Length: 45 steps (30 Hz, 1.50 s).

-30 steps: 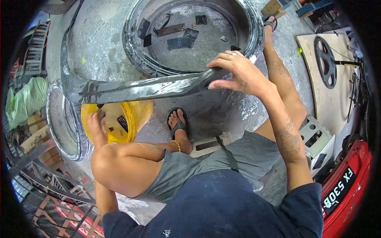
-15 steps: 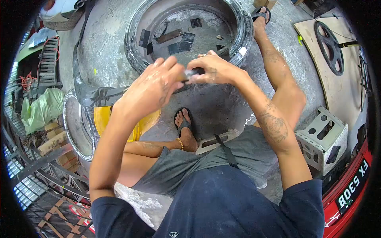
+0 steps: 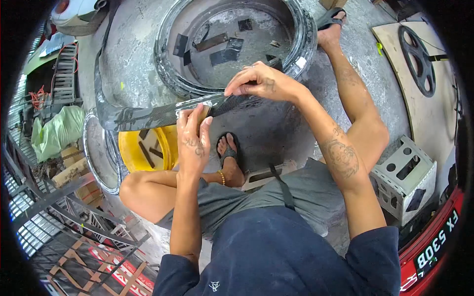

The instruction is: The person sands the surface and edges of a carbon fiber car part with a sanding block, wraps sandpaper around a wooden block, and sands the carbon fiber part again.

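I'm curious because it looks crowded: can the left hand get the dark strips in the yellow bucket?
Probably yes. The left hand looks close to the yellow bucket, and the opening above the dark strips looks clear. The long black piece crosses only the far edge.

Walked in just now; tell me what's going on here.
A seated person is working with both hands on a long black glossy piece. The left hand holds a small tan piece at it, and the right hand is bent over its upper edge, though its exact grip is unclear. Below sits a yellow bucket with dark strips inside. Beyond, dark scraps lie within a big round ring.
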Each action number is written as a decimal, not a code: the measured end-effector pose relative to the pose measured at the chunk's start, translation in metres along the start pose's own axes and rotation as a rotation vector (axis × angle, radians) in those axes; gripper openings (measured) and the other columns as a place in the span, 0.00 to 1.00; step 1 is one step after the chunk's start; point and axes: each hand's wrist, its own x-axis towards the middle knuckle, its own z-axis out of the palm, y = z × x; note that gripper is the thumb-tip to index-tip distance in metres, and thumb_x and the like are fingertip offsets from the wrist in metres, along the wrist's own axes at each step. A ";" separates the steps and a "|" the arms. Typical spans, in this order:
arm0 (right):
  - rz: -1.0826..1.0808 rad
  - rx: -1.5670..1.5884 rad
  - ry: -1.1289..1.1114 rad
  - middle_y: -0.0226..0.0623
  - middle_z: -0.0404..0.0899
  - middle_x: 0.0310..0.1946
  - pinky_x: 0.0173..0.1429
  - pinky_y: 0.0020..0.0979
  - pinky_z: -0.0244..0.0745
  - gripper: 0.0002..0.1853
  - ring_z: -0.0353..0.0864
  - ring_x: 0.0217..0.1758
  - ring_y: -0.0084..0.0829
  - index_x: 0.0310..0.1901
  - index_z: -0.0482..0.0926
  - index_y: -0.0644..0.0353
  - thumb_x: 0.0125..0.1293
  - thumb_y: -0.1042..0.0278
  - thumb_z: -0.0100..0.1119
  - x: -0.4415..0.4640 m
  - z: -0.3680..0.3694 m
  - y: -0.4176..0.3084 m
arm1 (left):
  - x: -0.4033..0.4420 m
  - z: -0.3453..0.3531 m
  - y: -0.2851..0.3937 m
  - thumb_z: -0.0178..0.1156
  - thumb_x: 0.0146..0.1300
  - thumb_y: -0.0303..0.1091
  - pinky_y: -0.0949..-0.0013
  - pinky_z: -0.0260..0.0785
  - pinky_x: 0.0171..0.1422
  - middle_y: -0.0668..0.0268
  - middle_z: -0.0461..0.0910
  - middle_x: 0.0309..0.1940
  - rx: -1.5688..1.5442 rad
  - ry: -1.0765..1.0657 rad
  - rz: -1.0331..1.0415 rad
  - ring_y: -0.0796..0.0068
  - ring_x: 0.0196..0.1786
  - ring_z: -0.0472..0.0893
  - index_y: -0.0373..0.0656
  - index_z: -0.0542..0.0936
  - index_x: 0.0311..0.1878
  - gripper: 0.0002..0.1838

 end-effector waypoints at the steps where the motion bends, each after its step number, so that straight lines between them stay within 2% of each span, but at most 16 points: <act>1: 0.007 -0.002 0.006 0.36 0.93 0.53 0.70 0.38 0.78 0.18 0.89 0.57 0.35 0.63 0.90 0.52 0.75 0.60 0.72 -0.001 0.000 -0.001 | -0.001 0.002 -0.001 0.66 0.77 0.26 0.52 0.75 0.62 0.49 0.80 0.51 0.034 0.010 0.024 0.48 0.54 0.81 0.34 0.82 0.68 0.20; 4: 0.037 0.057 0.118 0.36 0.94 0.53 0.66 0.34 0.84 0.15 0.92 0.59 0.33 0.58 0.92 0.55 0.73 0.63 0.73 -0.001 0.003 -0.003 | -0.001 0.004 -0.003 0.65 0.76 0.26 0.51 0.74 0.62 0.49 0.80 0.51 -0.007 0.026 0.031 0.48 0.54 0.81 0.33 0.82 0.68 0.19; 6: 0.129 0.166 0.131 0.37 0.94 0.53 0.72 0.40 0.79 0.18 0.92 0.59 0.35 0.57 0.92 0.55 0.71 0.58 0.76 0.001 0.007 -0.008 | 0.000 0.003 -0.002 0.65 0.76 0.26 0.52 0.74 0.62 0.49 0.80 0.51 0.008 0.008 0.023 0.49 0.54 0.81 0.33 0.82 0.67 0.19; 8: 0.098 -0.392 0.069 0.37 0.94 0.48 0.79 0.50 0.68 0.22 0.90 0.60 0.40 0.58 0.91 0.52 0.67 0.51 0.79 0.001 0.012 -0.021 | 0.000 0.002 0.000 0.65 0.76 0.26 0.52 0.74 0.62 0.50 0.80 0.50 0.020 -0.009 0.015 0.49 0.53 0.81 0.32 0.83 0.66 0.18; 9: 0.199 -0.504 0.026 0.37 0.92 0.51 0.82 0.56 0.59 0.27 0.85 0.66 0.44 0.56 0.91 0.50 0.60 0.45 0.83 0.003 0.020 -0.018 | 0.000 0.002 0.000 0.65 0.76 0.26 0.52 0.74 0.62 0.50 0.80 0.50 0.031 -0.011 0.011 0.49 0.53 0.81 0.32 0.83 0.66 0.18; 10: 0.208 -0.506 0.028 0.37 0.92 0.51 0.82 0.56 0.59 0.27 0.85 0.66 0.44 0.56 0.91 0.50 0.60 0.45 0.83 0.002 0.023 -0.013 | 0.000 0.002 0.000 0.65 0.76 0.26 0.52 0.74 0.62 0.50 0.80 0.49 0.039 -0.014 0.007 0.49 0.53 0.81 0.31 0.83 0.65 0.18; 12: 0.020 -0.589 0.138 0.37 0.86 0.60 0.79 0.53 0.62 0.33 0.78 0.72 0.43 0.57 0.90 0.49 0.54 0.39 0.84 -0.006 0.024 0.002 | 0.001 0.003 -0.001 0.66 0.76 0.25 0.53 0.75 0.60 0.50 0.80 0.49 0.038 -0.018 0.031 0.50 0.51 0.82 0.31 0.83 0.66 0.18; 14: -0.085 -0.770 0.335 0.38 0.76 0.72 0.87 0.53 0.59 0.40 0.69 0.80 0.52 0.65 0.86 0.47 0.51 0.41 0.86 -0.024 0.014 0.026 | 0.002 0.002 -0.002 0.65 0.76 0.23 0.55 0.76 0.56 0.50 0.79 0.49 0.063 0.014 0.099 0.51 0.49 0.83 0.32 0.83 0.66 0.18; 21: 0.112 -0.302 0.658 0.44 0.81 0.68 0.78 0.46 0.74 0.45 0.79 0.76 0.42 0.75 0.80 0.48 0.56 0.44 0.87 -0.070 -0.007 0.049 | 0.004 0.001 -0.004 0.64 0.77 0.23 0.57 0.77 0.56 0.50 0.78 0.49 0.024 -0.024 0.084 0.51 0.49 0.82 0.30 0.83 0.65 0.17; 23: 0.195 -0.232 0.626 0.40 0.88 0.53 0.69 0.37 0.79 0.41 0.86 0.63 0.33 0.74 0.82 0.45 0.59 0.48 0.87 -0.068 -0.010 0.044 | 0.004 -0.001 -0.004 0.63 0.78 0.25 0.57 0.75 0.60 0.51 0.78 0.49 0.064 -0.043 0.087 0.51 0.52 0.82 0.31 0.83 0.66 0.17; 27: 0.207 -0.082 0.590 0.37 0.93 0.55 0.68 0.36 0.82 0.34 0.90 0.57 0.31 0.70 0.85 0.48 0.63 0.52 0.84 -0.072 -0.026 0.052 | 0.005 -0.004 -0.003 0.63 0.79 0.26 0.58 0.75 0.60 0.52 0.78 0.49 0.070 -0.068 0.072 0.53 0.52 0.82 0.32 0.83 0.67 0.17; 30: 0.137 0.017 0.504 0.30 0.91 0.46 0.56 0.26 0.77 0.26 0.81 0.46 0.18 0.73 0.85 0.43 0.74 0.60 0.76 -0.073 -0.034 0.060 | 0.006 -0.005 0.000 0.63 0.79 0.26 0.59 0.75 0.60 0.52 0.78 0.49 0.041 -0.063 0.081 0.54 0.52 0.82 0.33 0.83 0.67 0.17; 36: 0.034 0.077 0.631 0.34 0.93 0.56 0.66 0.28 0.81 0.20 0.89 0.58 0.22 0.70 0.86 0.54 0.81 0.64 0.67 -0.081 -0.045 0.065 | 0.011 -0.010 0.003 0.63 0.80 0.27 0.60 0.75 0.56 0.55 0.79 0.47 0.053 -0.099 0.048 0.57 0.50 0.82 0.34 0.84 0.68 0.17; 40: 0.177 -0.277 0.952 0.37 0.94 0.47 0.54 0.30 0.85 0.12 0.92 0.48 0.27 0.57 0.92 0.57 0.75 0.71 0.70 -0.106 -0.063 0.055 | 0.012 -0.012 0.002 0.64 0.79 0.26 0.61 0.75 0.54 0.55 0.79 0.47 0.049 -0.127 0.008 0.58 0.48 0.82 0.34 0.84 0.67 0.17; 42: 0.337 -0.360 0.885 0.38 0.92 0.49 0.59 0.34 0.83 0.14 0.90 0.52 0.33 0.58 0.92 0.56 0.74 0.73 0.68 -0.117 -0.065 0.053 | 0.012 -0.007 -0.001 0.64 0.79 0.26 0.61 0.75 0.53 0.55 0.79 0.47 0.045 -0.128 0.049 0.59 0.48 0.82 0.34 0.84 0.67 0.17; 45: 0.177 -0.641 0.776 0.41 0.89 0.56 0.66 0.41 0.82 0.17 0.87 0.60 0.45 0.59 0.91 0.53 0.72 0.75 0.66 -0.112 -0.045 0.052 | 0.012 -0.007 -0.002 0.65 0.78 0.25 0.60 0.76 0.54 0.55 0.79 0.47 0.088 -0.124 0.086 0.58 0.48 0.82 0.34 0.84 0.66 0.17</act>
